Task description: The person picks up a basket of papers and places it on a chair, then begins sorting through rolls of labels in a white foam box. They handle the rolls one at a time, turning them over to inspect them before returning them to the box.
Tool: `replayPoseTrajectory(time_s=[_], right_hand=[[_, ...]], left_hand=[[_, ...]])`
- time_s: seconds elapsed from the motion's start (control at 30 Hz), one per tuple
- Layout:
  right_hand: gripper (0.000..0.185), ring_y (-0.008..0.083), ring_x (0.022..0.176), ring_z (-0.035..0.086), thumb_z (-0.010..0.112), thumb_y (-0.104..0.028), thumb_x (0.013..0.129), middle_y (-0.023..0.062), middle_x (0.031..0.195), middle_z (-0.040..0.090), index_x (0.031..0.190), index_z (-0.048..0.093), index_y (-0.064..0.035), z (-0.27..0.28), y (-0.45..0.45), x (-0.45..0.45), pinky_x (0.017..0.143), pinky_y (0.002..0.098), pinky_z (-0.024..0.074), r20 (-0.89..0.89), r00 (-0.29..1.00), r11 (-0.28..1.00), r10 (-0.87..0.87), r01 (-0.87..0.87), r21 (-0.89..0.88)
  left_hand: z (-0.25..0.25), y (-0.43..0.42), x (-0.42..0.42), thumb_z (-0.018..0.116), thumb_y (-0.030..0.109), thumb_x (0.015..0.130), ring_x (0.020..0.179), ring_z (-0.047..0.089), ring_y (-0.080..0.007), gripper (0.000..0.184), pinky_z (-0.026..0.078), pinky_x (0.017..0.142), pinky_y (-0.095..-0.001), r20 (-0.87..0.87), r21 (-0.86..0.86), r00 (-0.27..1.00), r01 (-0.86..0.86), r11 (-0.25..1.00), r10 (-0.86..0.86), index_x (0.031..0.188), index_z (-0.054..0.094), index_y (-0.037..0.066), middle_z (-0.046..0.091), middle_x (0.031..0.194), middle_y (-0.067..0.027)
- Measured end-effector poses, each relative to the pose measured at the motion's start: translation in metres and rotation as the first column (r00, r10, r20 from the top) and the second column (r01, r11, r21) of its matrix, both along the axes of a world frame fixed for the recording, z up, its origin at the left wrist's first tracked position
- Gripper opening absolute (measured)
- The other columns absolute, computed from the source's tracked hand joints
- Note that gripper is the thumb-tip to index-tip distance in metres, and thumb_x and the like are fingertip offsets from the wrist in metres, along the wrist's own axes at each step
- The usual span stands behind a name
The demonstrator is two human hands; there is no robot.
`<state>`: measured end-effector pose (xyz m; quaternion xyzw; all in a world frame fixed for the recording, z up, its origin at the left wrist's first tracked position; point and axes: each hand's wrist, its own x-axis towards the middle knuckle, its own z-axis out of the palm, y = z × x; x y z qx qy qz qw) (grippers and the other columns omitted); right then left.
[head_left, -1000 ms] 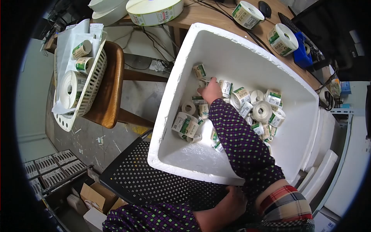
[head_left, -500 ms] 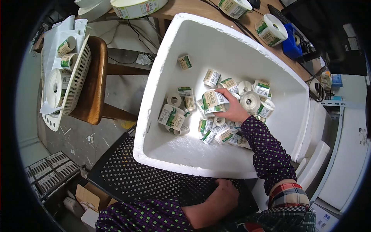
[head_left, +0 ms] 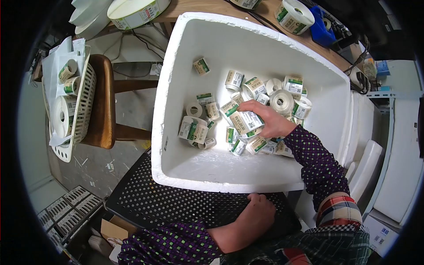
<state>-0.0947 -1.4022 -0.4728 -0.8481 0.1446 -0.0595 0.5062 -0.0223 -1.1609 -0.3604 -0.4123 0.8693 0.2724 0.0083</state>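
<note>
Inside a white foam box, my right hand is closed round a label roll with cream, green and white printed labels. The roll is tilted above other label rolls heaped in the box. Near it lie a wide-cored roll and a standing roll. Further left, a larger label roll rests among several smaller ones, and one small roll is apart near the back left. My left hand is curled into a fist over the black perforated surface, just in front of the box.
A white plastic basket with papers and label rolls stands on a wooden chair at the left. Behind the box, a wooden desk carries large label rolls, a blue holder and cables. Foam pieces lean at the right.
My right hand still grips the label roll, which has turned so its printed face tilts differently. The view has shifted a little, and my left hand stays curled by the box.
</note>
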Motion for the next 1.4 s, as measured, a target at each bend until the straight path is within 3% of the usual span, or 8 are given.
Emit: replayPoseTrajectory(time_s=[0.27,0.43,0.6,0.7,0.87,1.1,1.27,1.4], right_hand=[[0.066,0.0317,0.124,0.045,0.071,0.007,0.063,0.0136,0.127,0.05,0.124,0.048,-0.004,0.005,0.0,-0.001,0.104,0.0377,0.0391,0.074,0.997,0.998,0.035,-0.031,-0.053],[0.062,0.0351,0.112,0.048,0.058,0.014,0.059,0.0183,0.112,0.052,0.118,0.05,0.0006,-0.022,-0.007,-0.025,0.094,0.0392,0.0422,-0.398,0.91,0.856,-0.116,-0.111,-0.504],[0.111,0.0345,0.121,0.044,0.089,-0.041,0.043,0.0186,0.126,0.049,0.136,0.041,-0.0042,-0.017,0.0,-0.02,0.1,0.0456,0.035,-0.649,0.761,0.8,-0.011,-0.382,-0.462],[0.105,0.0356,0.125,0.043,0.088,-0.043,0.05,0.0203,0.132,0.048,0.137,0.042,-0.007,-0.016,-0.014,0.001,0.102,0.046,0.0358,-0.655,0.754,0.863,0.045,-0.36,-0.355],[0.057,0.0337,0.115,0.051,0.068,-0.013,0.072,0.0175,0.125,0.053,0.125,0.051,-0.0023,-0.056,-0.058,0.13,0.092,0.0408,0.045,0.045,0.976,0.735,-0.212,0.19,-0.651],[0.048,0.0336,0.112,0.05,0.062,-0.004,0.068,0.0119,0.116,0.057,0.115,0.056,-0.0049,-0.139,-0.086,0.185,0.085,0.0438,0.0467,0.052,0.992,0.501,-0.119,0.105,-0.859],[0.055,0.0344,0.098,0.062,0.077,-0.012,0.068,0.018,0.105,0.066,0.117,0.057,0.0023,-0.122,-0.087,0.171,0.086,0.0391,0.0494,-0.272,0.852,0.831,-0.447,0.284,-0.478],[0.037,0.0269,0.086,0.066,0.074,-0.018,0.074,0.0188,0.095,0.069,0.101,0.067,0.0054,-0.15,-0.104,0.15,0.078,0.0352,0.0505,-0.221,0.776,0.796,-0.591,0.605,-0.006]], left_hand=[[0.0,0.0,-0.001,0.053,0.019,0.082,0.081,0.058,-0.0234,0.031,0.044,0.074,-0.0368,0.025,-0.011,0.999,0.024,1.0,-0.023,0.101,0.061,-0.004,0.063,0.085,-0.011],[-0.003,0.003,-0.003,0.053,0.018,0.082,0.08,0.058,-0.0237,0.029,0.044,0.074,-0.0375,0.041,-0.069,0.999,-0.002,0.998,0.005,0.1,0.061,-0.004,0.064,0.086,-0.011],[-0.002,0.002,-0.004,0.054,0.017,0.082,0.08,0.059,-0.025,0.029,0.045,0.075,-0.0403,0.013,-0.007,1.0,0.001,1.0,-0.001,0.101,0.061,-0.004,0.064,0.085,-0.0112],[-0.003,0.006,-0.008,0.05,0.019,0.085,0.079,0.058,-0.027,0.028,0.044,0.073,-0.0446,0.054,-0.055,0.999,0.006,0.998,-0.003,0.101,0.064,0.0,0.064,0.087,-0.0122],[-0.005,0.01,-0.016,0.049,0.02,0.086,0.08,0.059,-0.0268,0.029,0.044,0.073,-0.045,0.041,-0.094,0.997,-0.06,0.994,0.064,0.1,0.065,0.0,0.065,0.086,-0.0123],[0.001,0.004,-0.007,0.047,0.023,0.087,0.084,0.059,-0.0291,0.032,0.044,0.074,-0.0468,0.069,0.007,0.997,-0.043,0.999,0.042,0.101,0.065,0.0,0.065,0.089,-0.0127],[0.002,0.007,-0.013,0.046,0.024,0.088,0.085,0.059,-0.0308,0.033,0.043,0.075,-0.0487,0.014,-0.018,0.997,-0.071,0.997,0.071,0.101,0.066,0.001,0.065,0.09,-0.0139],[0.001,0.007,-0.013,0.046,0.024,0.088,0.085,0.059,-0.0312,0.032,0.043,0.075,-0.049,0.008,0.006,0.998,-0.057,0.998,0.057,0.1,0.066,0.002,0.065,0.088,-0.0152]])
